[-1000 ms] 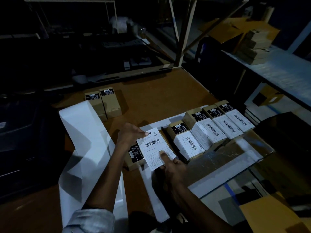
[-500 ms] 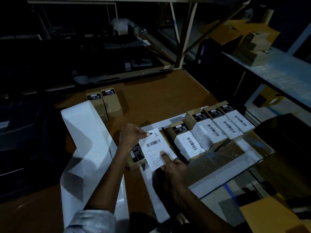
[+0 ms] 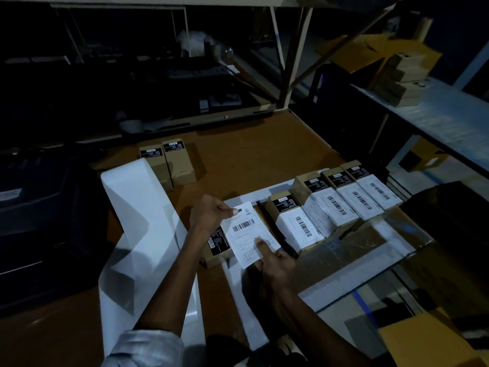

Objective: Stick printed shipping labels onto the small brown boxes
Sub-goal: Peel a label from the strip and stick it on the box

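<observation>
A white shipping label [image 3: 247,233] with a barcode lies over a small brown box [image 3: 217,246] near the table's front. My left hand [image 3: 211,214] pinches the label's top left corner. My right hand [image 3: 275,260] holds the label's lower right part, thumb on its face. To the right, several brown boxes [image 3: 341,205] stand in a row, each with a white label on top. Two unlabelled brown boxes [image 3: 169,161] stand farther back on the left.
A long strip of white label backing paper [image 3: 137,221] curls across the left of the brown table [image 3: 251,154]. A dark printer [image 3: 34,207] sits at far left. A clear plastic sheet [image 3: 357,250] lies at the right. More boxes [image 3: 402,78] are stacked on a side shelf.
Both hands and the label have stayed almost in place over the box; the view has shifted slightly.
</observation>
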`<state>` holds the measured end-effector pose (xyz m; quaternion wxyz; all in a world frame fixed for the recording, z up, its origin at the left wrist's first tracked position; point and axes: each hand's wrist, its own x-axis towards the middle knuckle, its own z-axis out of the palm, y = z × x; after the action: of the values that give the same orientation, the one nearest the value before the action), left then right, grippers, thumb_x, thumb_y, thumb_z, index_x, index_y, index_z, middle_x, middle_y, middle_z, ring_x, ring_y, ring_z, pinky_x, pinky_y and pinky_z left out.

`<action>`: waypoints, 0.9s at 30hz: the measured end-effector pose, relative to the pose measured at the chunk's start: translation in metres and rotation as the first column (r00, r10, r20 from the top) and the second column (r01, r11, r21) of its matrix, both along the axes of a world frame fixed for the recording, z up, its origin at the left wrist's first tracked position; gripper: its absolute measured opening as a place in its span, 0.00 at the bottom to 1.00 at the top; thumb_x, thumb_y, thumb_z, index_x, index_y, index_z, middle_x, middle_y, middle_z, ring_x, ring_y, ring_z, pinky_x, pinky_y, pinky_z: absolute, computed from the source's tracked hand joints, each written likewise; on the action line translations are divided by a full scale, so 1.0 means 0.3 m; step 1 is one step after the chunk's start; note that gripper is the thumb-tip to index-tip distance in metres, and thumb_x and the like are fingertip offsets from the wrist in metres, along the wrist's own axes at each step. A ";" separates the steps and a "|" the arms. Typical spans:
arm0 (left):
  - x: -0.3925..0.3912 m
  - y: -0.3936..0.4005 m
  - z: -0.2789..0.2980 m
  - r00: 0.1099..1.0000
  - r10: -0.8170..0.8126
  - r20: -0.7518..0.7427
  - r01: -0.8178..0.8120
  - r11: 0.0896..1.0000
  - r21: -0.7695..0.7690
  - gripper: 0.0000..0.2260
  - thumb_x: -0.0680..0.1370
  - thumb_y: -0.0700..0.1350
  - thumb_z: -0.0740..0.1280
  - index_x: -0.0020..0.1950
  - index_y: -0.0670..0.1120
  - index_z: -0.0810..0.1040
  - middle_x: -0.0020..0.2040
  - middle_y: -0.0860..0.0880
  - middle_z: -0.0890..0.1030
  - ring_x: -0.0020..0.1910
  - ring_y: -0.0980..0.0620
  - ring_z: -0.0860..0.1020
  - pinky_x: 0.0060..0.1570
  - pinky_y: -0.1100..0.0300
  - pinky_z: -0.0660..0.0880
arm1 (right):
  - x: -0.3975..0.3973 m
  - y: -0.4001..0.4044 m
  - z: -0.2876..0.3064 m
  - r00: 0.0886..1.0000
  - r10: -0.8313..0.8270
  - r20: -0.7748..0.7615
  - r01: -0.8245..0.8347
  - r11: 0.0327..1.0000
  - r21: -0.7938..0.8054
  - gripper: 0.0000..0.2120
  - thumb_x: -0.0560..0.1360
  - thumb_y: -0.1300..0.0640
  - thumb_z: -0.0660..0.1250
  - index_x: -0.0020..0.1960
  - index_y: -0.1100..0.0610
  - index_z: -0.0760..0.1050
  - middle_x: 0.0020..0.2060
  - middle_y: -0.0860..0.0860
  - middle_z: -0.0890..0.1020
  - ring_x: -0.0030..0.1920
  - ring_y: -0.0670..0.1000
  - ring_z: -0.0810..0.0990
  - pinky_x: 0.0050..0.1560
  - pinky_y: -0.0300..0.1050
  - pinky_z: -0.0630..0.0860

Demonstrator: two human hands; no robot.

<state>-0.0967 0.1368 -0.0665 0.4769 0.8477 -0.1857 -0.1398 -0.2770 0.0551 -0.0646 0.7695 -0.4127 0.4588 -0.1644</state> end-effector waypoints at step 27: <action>-0.076 0.019 -0.047 0.989 -0.002 0.146 -0.013 0.994 0.104 0.16 0.74 0.59 0.73 0.54 0.49 0.85 0.50 0.52 0.86 0.44 0.54 0.82 0.41 0.51 0.80 | 0.016 -0.056 -0.100 0.987 0.112 -0.112 -0.128 0.980 -0.153 0.09 0.71 0.63 0.77 0.48 0.63 0.81 0.44 0.58 0.87 0.43 0.54 0.88 0.47 0.53 0.85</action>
<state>-0.1194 0.1426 -0.0807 0.4172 0.8800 -0.2101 -0.0859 -0.2723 0.0385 -0.0946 0.7180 -0.5077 0.4573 -0.1324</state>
